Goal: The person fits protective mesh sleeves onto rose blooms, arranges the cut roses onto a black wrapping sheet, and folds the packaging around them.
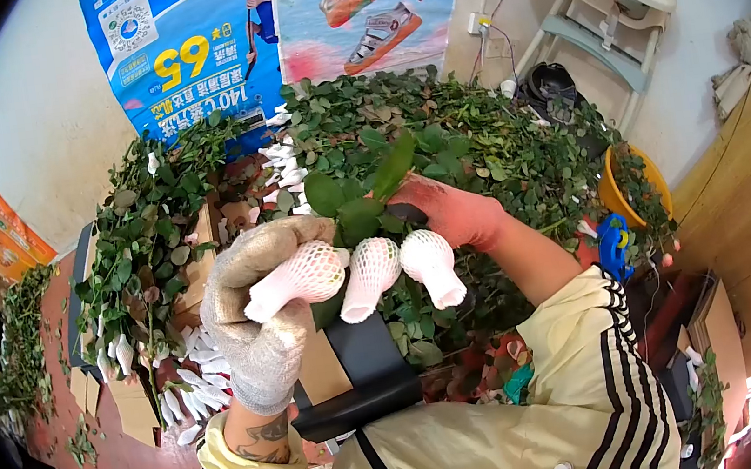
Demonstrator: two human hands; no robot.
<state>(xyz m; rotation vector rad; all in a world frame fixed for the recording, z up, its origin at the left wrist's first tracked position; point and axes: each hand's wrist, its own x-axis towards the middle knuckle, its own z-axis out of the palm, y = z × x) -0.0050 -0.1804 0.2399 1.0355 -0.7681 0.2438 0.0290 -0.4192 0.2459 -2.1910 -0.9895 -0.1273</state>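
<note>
Three rose heads in white foam net sleeves point down toward me: a left netted rose (304, 278), a middle netted rose (371, 278) and a right netted rose (431, 266). My left hand (258, 310), in a grey-white work glove, is closed around the left rose, fingers curled behind it. My right hand (455, 210), in a coral glove with darkened fingertips, is closed at the leafy stems (359, 218) just above the right rose. Leaves and fingers hide most of its grip. Below the roses is a black padded stand (360, 377) with a cardboard face.
A large heap of leafy rose stems (504, 139) covers the table ahead. More netted roses (194, 397) lie at the left beside a leafy bunch (149, 225). A yellow bucket (619, 195), a blue tape dispenser (616, 247) and a high chair (603, 28) stand at the right.
</note>
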